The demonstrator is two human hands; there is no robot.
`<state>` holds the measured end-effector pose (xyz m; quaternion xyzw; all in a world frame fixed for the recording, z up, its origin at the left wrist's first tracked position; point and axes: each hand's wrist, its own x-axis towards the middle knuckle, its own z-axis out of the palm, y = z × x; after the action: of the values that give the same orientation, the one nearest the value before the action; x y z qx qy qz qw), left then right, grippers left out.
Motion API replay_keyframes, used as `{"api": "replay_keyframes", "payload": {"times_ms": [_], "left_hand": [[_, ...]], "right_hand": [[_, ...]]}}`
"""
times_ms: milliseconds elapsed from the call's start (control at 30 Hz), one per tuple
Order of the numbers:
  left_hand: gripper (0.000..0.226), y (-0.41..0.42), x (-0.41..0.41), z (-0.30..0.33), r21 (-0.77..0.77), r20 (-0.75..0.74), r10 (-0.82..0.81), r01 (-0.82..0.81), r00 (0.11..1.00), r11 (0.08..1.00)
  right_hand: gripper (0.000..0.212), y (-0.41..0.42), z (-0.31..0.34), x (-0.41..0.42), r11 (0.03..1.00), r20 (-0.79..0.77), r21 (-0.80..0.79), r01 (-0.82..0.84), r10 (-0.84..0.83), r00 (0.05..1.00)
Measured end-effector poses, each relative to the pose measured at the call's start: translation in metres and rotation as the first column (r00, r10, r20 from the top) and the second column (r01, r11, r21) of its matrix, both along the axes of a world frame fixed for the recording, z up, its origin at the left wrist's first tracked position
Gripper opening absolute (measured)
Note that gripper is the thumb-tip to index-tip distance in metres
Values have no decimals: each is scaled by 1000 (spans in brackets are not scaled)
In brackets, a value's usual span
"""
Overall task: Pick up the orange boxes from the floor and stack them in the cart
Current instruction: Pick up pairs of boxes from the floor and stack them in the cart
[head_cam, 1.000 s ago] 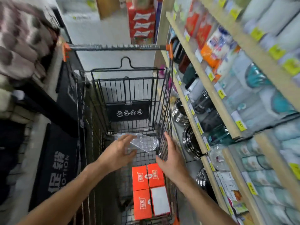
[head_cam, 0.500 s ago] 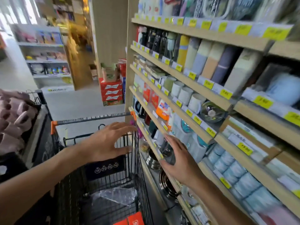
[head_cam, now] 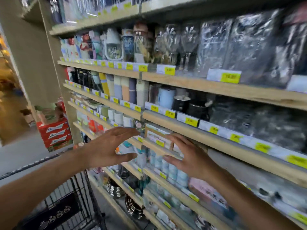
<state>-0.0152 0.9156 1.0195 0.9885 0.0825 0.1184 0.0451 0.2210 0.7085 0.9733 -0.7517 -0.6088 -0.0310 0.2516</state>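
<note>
The black wire cart (head_cam: 78, 193) shows only at the lower left, its far end and handle bar (head_cam: 29, 166) in view. No orange boxes are visible; the cart's floor is out of frame. My left hand (head_cam: 108, 148) hovers in the air above the cart's right side, fingers spread and loosely bent, holding nothing. My right hand (head_cam: 189, 156) is held out in front of the wooden store shelves (head_cam: 216, 136), fingers straight and spread, empty. Whether it touches the shelf edge is unclear.
Wooden shelves packed with cups, bottles and wrapped goods fill the right side, with yellow price tags (head_cam: 230, 77) along the edges. A stack of red cartons (head_cam: 54, 133) stands on the floor beyond the shelf end. An aisle runs off to the left.
The view has swung up and right, from the cart's inside to the shelves. The orange boxes in the cart dropped out of frame. Both hands rose with it, empty throughout.
</note>
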Motion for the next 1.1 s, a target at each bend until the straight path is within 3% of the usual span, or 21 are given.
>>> {"api": "replay_keyframes", "payload": {"times_ms": [300, 567, 700, 867, 1100], "left_hand": [[70, -96, 109, 6, 0, -123, -295, 298, 948, 955], [78, -157, 186, 10, -58, -112, -576, 573, 810, 817], [80, -186, 207, 9, -93, -89, -702, 696, 707, 712], [78, -230, 219, -8, -136, -97, -830, 819, 550, 558], [77, -332, 230, -33, -173, -170, -928, 917, 332, 360]], "right_hand": [[80, -166, 14, 33, 945, 76, -96, 313, -307, 949], [86, -273, 29, 8, 774, 70, -155, 615, -612, 788], [86, -297, 37, -19, 675, 53, -140, 724, -725, 686], [69, -335, 31, -72, 532, -5, -210, 820, -839, 544], [80, -428, 10, -147, 275, 19, -272, 922, -957, 291]]}}
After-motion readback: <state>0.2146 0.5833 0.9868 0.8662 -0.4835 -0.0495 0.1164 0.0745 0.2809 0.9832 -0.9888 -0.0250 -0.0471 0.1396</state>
